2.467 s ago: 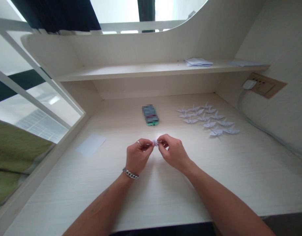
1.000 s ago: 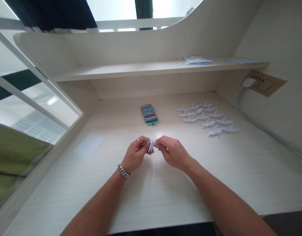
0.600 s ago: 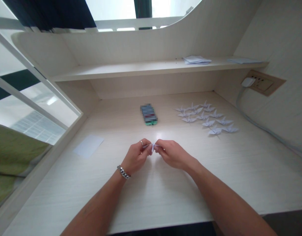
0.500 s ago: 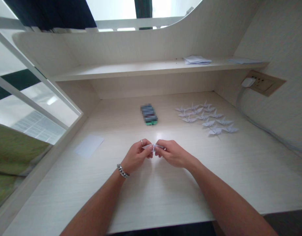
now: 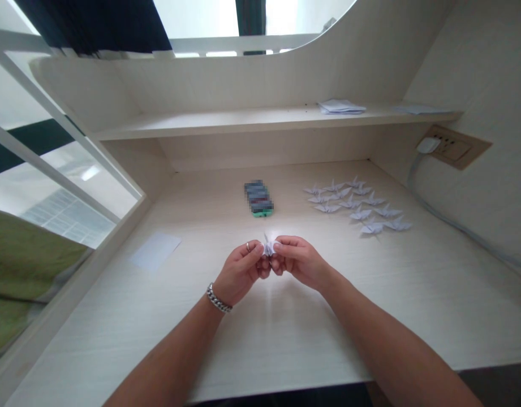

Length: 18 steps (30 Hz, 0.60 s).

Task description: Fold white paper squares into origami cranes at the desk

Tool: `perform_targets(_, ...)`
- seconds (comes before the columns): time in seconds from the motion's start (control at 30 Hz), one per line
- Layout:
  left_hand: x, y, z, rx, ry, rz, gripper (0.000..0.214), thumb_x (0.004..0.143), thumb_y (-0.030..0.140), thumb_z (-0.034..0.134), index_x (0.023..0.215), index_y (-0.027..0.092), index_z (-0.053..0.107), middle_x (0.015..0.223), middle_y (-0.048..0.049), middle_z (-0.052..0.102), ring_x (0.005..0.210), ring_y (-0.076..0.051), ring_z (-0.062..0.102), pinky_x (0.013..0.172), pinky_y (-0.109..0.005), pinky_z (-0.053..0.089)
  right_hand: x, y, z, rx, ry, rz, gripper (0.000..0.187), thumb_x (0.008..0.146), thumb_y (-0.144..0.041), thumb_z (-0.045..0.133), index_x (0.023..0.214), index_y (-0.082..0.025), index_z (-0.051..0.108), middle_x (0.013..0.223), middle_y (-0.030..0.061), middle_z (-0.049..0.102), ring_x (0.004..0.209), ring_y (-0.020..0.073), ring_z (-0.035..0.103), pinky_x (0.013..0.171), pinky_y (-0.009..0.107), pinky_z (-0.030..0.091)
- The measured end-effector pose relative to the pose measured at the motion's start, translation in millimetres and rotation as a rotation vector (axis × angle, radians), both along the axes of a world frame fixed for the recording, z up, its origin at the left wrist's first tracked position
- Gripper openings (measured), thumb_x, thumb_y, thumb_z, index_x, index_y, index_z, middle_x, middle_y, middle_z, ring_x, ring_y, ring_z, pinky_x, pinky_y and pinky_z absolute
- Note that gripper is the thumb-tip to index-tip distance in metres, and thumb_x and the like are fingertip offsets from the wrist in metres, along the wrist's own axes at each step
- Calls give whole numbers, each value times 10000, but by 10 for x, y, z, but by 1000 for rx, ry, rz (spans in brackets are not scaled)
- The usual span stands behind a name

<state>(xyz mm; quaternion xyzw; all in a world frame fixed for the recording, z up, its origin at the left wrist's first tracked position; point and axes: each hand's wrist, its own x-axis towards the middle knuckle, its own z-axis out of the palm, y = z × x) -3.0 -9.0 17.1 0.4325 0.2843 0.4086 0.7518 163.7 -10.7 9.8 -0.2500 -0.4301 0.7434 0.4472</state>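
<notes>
A small white paper crane (image 5: 267,247) is held between my two hands above the middle of the desk, a thin point of it sticking up. My left hand (image 5: 243,268), with a ring and a chain bracelet, pinches its left side between thumb and fingers. On the other side my right hand (image 5: 299,259) pinches the right part the same way. The fingers hide much of the paper. Several finished white paper cranes (image 5: 349,202) stand in loose rows at the back right of the desk.
A phone-like object (image 5: 259,198), blurred out, lies beyond my hands. To the left is a flat white paper sheet (image 5: 155,251). A shelf (image 5: 243,121) crosses the back, bearing folded papers (image 5: 341,107). A plug with a grey cable (image 5: 451,217) runs down the right wall.
Both hands have turned the crane, so its thin point now stands upward and its sides are gripped closer to the middle. The view has shifted slightly.
</notes>
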Motion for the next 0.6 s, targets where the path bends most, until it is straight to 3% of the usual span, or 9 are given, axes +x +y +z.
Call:
perform_targets(0.27,60,-69,-3,-58,-150,34,293,801,377,699,689,153,547,647,-21,588,632,-151,571,608,-276,437,-25,-24,37,-39,133,2,224,809,-320,687,727,-115,652,603,26,640,503,87,566,483,181,402)
perform_targets(0.6,32,-63,0,22,-109,17,308,802,405,692,685,148,570,646,-30,624,584,-136,563,555,-254,401,8,-13,7,-10,131,47,239,803,-334,681,699,-123,636,596,37,641,503,118,584,499,216,434)
